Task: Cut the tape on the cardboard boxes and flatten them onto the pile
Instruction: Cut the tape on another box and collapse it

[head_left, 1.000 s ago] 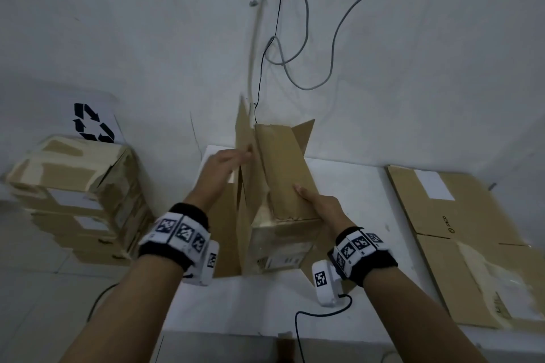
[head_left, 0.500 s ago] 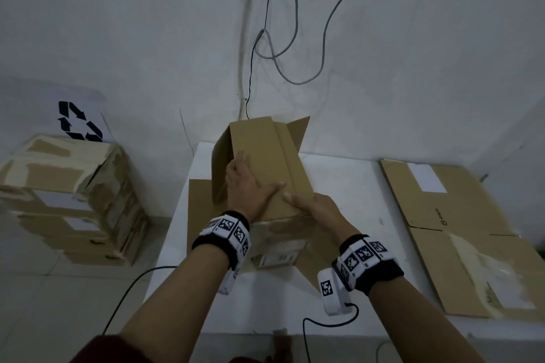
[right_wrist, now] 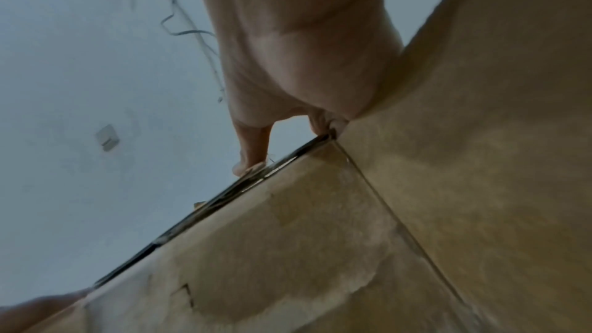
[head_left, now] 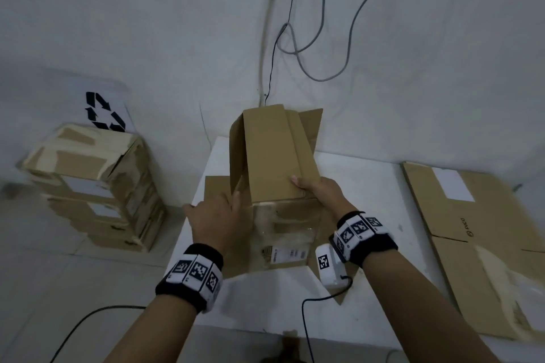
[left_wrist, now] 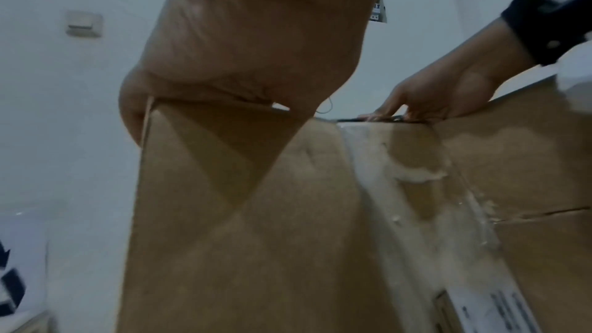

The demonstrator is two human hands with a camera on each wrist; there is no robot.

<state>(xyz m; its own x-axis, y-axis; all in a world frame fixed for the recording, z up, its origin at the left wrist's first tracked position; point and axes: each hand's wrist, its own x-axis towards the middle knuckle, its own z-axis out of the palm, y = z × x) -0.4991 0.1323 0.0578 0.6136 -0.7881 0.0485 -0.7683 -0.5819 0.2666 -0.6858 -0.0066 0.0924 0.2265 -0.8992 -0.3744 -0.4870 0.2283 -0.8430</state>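
1. Flattening step in hand, as I read it: the box (head_left: 274,174) stands on the white table (head_left: 380,186) between both hands, far flaps open, tape-glazed near face toward me.
2. Left hand (head_left: 216,219) sits on the box's left wall near the front corner. The left wrist view shows the thumb hooked over the cardboard edge and the palm on the panel; I cannot tell how the other fingers lie, so call it a grip, loosely.
3. Right hand (head_left: 320,193) grips the top panel at its near right corner, fingers curled over the edge, thumb on top.
4. To do it well, I'd push the two opposite corners toward each other so the walls shear along existing creases, not buckle mid-panel.
5. Near face looks taped; check that seam is cut first, or it won't collapse.
6. Then carry it right to the flattened pile (head_left: 472,230) on the table, well apart from the box.
7. Uncut boxes (head_left: 91,186) wait far left by the wall.
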